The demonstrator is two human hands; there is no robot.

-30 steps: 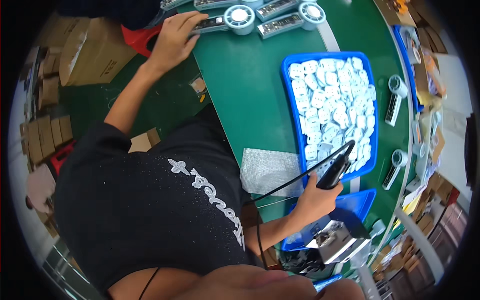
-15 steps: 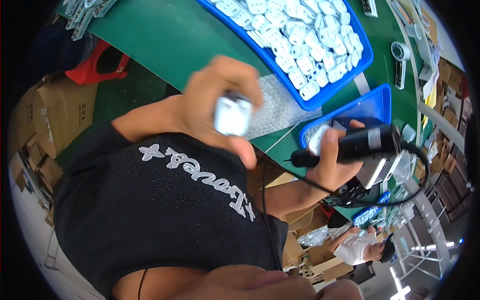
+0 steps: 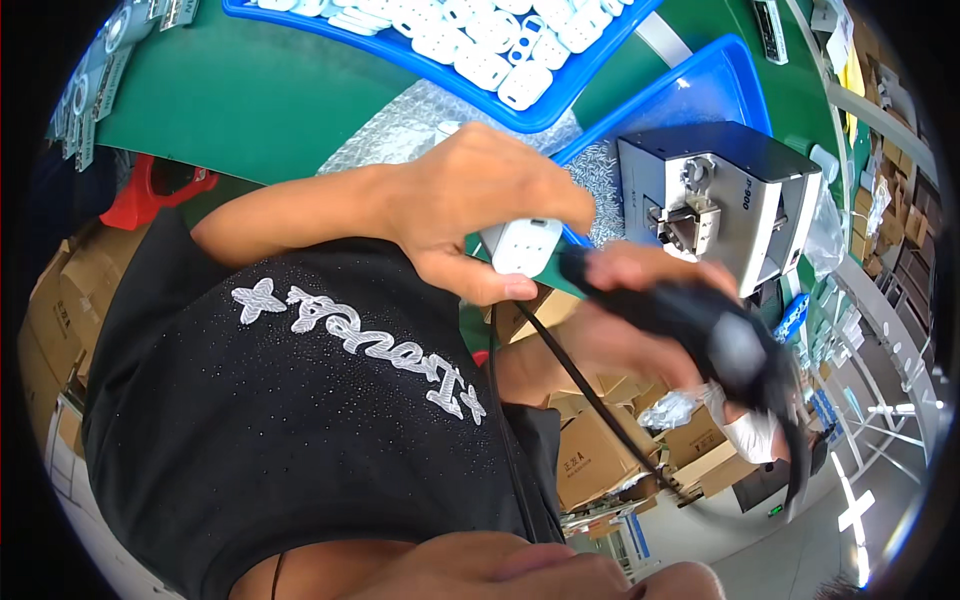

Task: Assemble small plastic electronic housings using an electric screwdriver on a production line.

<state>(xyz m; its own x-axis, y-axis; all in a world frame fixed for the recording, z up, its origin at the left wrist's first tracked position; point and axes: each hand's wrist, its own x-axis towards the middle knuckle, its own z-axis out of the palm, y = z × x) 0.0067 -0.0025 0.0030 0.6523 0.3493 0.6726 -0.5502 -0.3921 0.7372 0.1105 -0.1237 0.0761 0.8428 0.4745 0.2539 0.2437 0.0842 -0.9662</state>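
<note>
My left hand (image 3: 480, 205) is closed around a small white plug-socket block (image 3: 526, 247), its holed face turned toward the right. My right hand (image 3: 650, 285) grips a black electric screwdriver (image 3: 690, 325), smeared by motion. The screwdriver's narrow front end sits close beside the block; whether they touch I cannot tell. A black cord (image 3: 580, 375) runs in front of my right forearm. Behind my left hand lies a sheet of bubble wrap (image 3: 370, 135). Beyond it, a blue tray (image 3: 520, 118) holds many white plastic socket covers (image 3: 525, 85).
A second blue tray (image 3: 735, 75) holds small metal screws (image 3: 597, 190). In front of it stands a silver and black screw feeder (image 3: 740, 190) on the green table (image 3: 200, 110). Long strips with white parts (image 3: 95, 95) lie far left. A red stool (image 3: 145, 200) and cardboard boxes stand below.
My left hand has moved right with the white block, its holed face now showing. The screwdriver has swung from nearly level to slanting, its front end nearer the block. The view has shifted.
</note>
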